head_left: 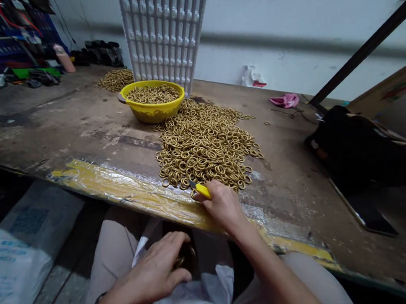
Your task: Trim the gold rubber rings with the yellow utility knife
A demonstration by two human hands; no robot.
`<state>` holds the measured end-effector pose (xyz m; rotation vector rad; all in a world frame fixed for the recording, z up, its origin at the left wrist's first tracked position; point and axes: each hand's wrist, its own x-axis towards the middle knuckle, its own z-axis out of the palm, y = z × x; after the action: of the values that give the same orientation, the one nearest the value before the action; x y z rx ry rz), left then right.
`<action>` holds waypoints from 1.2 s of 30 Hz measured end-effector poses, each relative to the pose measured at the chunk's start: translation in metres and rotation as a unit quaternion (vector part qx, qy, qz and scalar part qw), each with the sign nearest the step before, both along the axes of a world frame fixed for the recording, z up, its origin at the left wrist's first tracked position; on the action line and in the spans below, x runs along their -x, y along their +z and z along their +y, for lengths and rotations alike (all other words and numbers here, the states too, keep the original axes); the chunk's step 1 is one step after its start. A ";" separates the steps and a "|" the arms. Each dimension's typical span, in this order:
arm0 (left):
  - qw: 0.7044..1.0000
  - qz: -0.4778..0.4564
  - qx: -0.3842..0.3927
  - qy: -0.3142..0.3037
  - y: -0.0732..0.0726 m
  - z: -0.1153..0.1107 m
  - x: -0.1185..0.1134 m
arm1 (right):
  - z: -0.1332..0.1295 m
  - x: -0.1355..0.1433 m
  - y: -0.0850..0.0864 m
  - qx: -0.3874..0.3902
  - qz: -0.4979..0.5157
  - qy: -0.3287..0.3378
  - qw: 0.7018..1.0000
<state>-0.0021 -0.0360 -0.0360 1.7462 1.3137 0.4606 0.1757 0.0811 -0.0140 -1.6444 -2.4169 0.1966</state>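
Note:
My right hand (224,205) is closed round a yellow utility knife (203,190) at the front edge of the table. Its dark tip points left, against the near side of a big heap of brass-coloured rings (207,140). Below the table edge, my left hand (160,266) curls over the mouth of a white bag (206,292) between my knees. Several brass-coloured rings (186,255) show between its thumb and fingers, partly hidden and in shadow. A yellow basin (156,114) with more rings stands behind the heap, to the left.
A smaller ring pile (116,80) lies at the back left, beside an upright ribbed grey panel (163,27). Pink cloth (285,100) and a black bag (366,150) lie on the right. A white sack (18,248) stands on the floor at left. Yellow tape (113,181) covers the table edge.

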 end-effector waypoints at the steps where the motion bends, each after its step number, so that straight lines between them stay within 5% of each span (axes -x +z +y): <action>1: 1.000 0.005 -0.010 -0.008 -0.002 -0.001 0.001 | 0.000 0.001 -0.001 0.000 -0.010 0.003 1.000; 4: 0.999 -0.052 -0.005 0.007 -0.001 0.004 0.002 | 0.000 0.002 0.001 -0.004 -0.016 0.003 1.000; 10: 0.931 -0.298 0.068 0.200 0.016 0.036 0.001 | 0.000 -0.003 0.013 0.064 0.147 0.064 0.985; 17: 0.921 -0.325 0.033 0.212 0.003 0.069 -0.013 | -0.002 -0.004 0.011 0.033 0.080 0.062 0.994; 27: 0.902 -0.373 0.102 0.190 0.010 0.075 -0.015 | -0.005 -0.003 0.013 0.054 0.238 0.149 0.958; 30: 0.887 -0.401 0.132 0.189 0.005 0.077 -0.014 | -0.005 0.000 0.011 0.059 0.280 0.112 0.952; 33: 0.872 -0.428 0.130 0.197 0.000 0.079 -0.017 | -0.005 0.006 0.006 0.125 0.323 0.047 0.937; 36: 0.855 -0.459 0.120 0.211 -0.001 0.080 -0.020 | -0.005 0.011 0.000 0.239 0.395 0.035 0.886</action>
<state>0.0180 0.0439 -0.0370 0.7946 0.9506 1.1524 0.1648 0.0765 -0.0137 -1.2457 -1.8453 1.2849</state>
